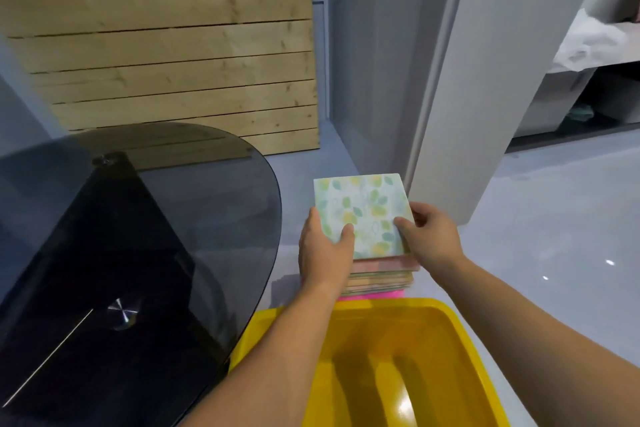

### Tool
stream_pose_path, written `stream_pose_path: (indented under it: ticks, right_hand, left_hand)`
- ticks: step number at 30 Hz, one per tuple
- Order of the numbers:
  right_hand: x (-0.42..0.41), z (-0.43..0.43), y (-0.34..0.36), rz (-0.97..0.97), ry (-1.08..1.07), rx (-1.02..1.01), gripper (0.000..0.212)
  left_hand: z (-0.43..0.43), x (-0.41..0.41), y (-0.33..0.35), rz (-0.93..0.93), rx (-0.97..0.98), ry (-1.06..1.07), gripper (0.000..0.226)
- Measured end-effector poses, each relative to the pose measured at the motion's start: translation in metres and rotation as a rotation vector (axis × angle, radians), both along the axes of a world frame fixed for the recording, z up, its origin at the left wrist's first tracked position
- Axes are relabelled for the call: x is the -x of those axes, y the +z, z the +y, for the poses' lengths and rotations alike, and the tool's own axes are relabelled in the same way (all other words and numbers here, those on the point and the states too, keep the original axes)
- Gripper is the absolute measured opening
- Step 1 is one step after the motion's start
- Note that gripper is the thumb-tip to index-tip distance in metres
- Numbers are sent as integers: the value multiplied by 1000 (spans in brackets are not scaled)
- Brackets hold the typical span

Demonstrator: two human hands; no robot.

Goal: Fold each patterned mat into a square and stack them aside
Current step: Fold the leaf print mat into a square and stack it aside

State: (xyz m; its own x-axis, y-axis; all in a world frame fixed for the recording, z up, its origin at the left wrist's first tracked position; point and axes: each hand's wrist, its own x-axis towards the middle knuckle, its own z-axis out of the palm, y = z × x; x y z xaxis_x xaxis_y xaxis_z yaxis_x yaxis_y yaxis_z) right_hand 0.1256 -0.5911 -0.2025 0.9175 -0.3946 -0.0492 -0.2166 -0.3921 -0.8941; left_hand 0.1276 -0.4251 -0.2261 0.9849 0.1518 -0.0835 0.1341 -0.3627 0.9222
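A folded square mat [362, 208] with a green and yellow leaf pattern sits atop a stack of folded mats [381, 276] on the grey floor, just beyond a yellow bin. My left hand [323, 250] grips the mat's near left corner, thumb on top. My right hand [429, 236] grips its near right edge, thumb on top and fingers curled round the side. A pink sheet [370, 295] shows at the bottom of the stack.
A yellow plastic bin [460, 322] lies below my arms. A smoked-glass table [156, 211] with a dark base fills the left. Wooden slats [173, 45] lean on the wall behind. A grey pillar [485, 80] stands right of the stack.
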Motion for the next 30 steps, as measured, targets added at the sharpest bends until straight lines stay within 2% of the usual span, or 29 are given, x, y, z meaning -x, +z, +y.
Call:
stream_pose_path:
  ticks: [6,9,12,15,19,22,25,30]
  right_hand:
    - [-6,-1,-35,42,8,140,34]
    - [-9,-5,-39,61,-21,130,50]
    - [-15,-15,-38,141,-13,-40,77]
    - [-22,-26,-39,287,69,-279,90]
    - [-28,-27,-44,399,195,-420,59]
    - [-30,-30,-51,423,223,-403,56]
    - [-34,-29,-56,444,180,-354,55]
    - [-35,-23,-59,458,196,-315,52]
  left_hand:
    - [1,-3,-24,57,9,4,51]
    - [4,-10,-24,70,65,13,59]
    - [13,-23,-18,196,164,86,81]
    - [17,-33,-17,407,246,124,84]
    - [12,-37,-20,473,281,40,73]
    - [16,-43,-24,507,317,-13,82]
    - [19,-49,-34,538,384,-48,81]
    - [20,-65,-78,544,397,-18,87]
